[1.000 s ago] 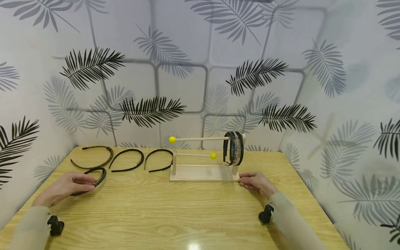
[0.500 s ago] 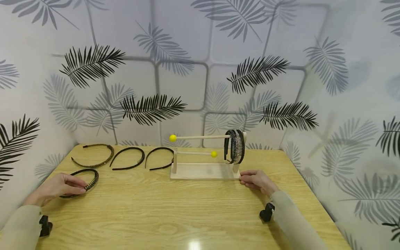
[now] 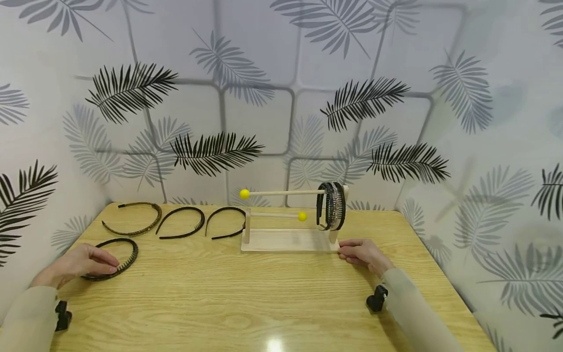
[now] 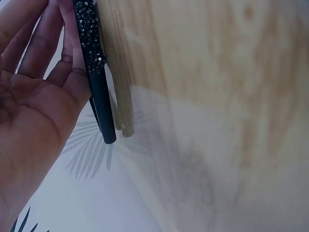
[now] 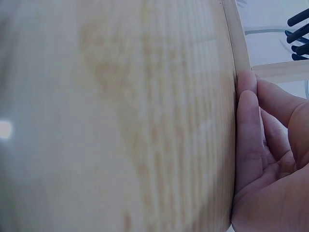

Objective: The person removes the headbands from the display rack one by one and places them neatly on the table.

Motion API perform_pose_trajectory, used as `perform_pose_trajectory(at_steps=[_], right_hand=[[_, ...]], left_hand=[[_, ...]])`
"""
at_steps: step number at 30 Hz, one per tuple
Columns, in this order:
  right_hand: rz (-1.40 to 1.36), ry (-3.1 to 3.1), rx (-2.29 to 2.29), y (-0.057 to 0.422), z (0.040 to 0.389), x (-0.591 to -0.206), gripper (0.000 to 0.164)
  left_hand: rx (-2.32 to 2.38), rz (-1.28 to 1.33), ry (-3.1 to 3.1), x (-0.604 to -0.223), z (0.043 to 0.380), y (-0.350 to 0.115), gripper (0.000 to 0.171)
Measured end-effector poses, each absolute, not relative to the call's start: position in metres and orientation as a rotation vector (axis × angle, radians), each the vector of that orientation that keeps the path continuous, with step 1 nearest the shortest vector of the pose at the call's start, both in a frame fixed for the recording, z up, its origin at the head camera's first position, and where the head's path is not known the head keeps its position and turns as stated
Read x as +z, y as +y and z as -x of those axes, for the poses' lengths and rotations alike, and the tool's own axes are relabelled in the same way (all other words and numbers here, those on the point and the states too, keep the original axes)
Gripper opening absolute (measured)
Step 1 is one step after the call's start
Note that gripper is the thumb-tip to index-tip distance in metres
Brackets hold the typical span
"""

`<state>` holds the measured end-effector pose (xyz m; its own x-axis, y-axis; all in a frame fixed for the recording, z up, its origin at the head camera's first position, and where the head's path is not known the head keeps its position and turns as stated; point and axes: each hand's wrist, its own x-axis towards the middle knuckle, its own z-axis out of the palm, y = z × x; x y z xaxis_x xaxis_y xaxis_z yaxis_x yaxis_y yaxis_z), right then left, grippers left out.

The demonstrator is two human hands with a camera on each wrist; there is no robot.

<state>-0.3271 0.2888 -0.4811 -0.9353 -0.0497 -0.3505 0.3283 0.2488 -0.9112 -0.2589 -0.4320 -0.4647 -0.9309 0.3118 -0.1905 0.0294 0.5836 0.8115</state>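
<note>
At the table's left side, my left hand (image 3: 85,261) pinches a black headband (image 3: 134,254) with comb teeth, low over the wood. Sparkly stones show on this headband (image 4: 91,38) in the left wrist view, beside the palm. My right hand (image 3: 362,253) holds the right front corner of a wooden headband stand (image 3: 286,240); its fingertips (image 5: 248,99) are right at the base's end in the right wrist view. Several dark and beaded headbands (image 3: 336,205) hang together at the right end of the stand's upper rod (image 3: 281,193).
Behind the left hand lie a brownish headband (image 3: 158,217), a black headband (image 3: 202,220) and a thinner black headband (image 3: 226,210), whose right side reaches the stand. Yellow balls (image 3: 244,194) cap the rods. The wooden table (image 3: 246,303) meets a leaf-patterned backdrop (image 3: 255,122).
My left hand has moved left with its headband and lowered it a little, away from the brownish one. My right hand stays at the stand's corner.
</note>
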Motion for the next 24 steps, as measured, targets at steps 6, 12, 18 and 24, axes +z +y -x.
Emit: perform_pose_trajectory(at_steps=[6,12,18,24], right_hand=[[-0.239,2.213,-1.737,0.2900,0.3270,-0.4802,0.048],[-0.228,2.205,-1.741,0.2879,0.3258,-0.4808,0.047],[-0.233,2.214,-1.732,0.2871,0.3257,-0.4782,0.049],[-0.245,2.215,-1.740,0.2871,0.3250,-0.4801,0.047]], left_hand=[[1.252,-0.285,2.527,-0.4657,0.2610,-0.4354,0.036],[1.248,-0.277,2.523,-0.4668,0.2581,-0.4396,0.037],[1.230,-0.262,2.545,-0.4639,0.2568,-0.4412,0.035],[1.200,-0.297,2.538,-0.4615,0.2579,-0.4416,0.038]])
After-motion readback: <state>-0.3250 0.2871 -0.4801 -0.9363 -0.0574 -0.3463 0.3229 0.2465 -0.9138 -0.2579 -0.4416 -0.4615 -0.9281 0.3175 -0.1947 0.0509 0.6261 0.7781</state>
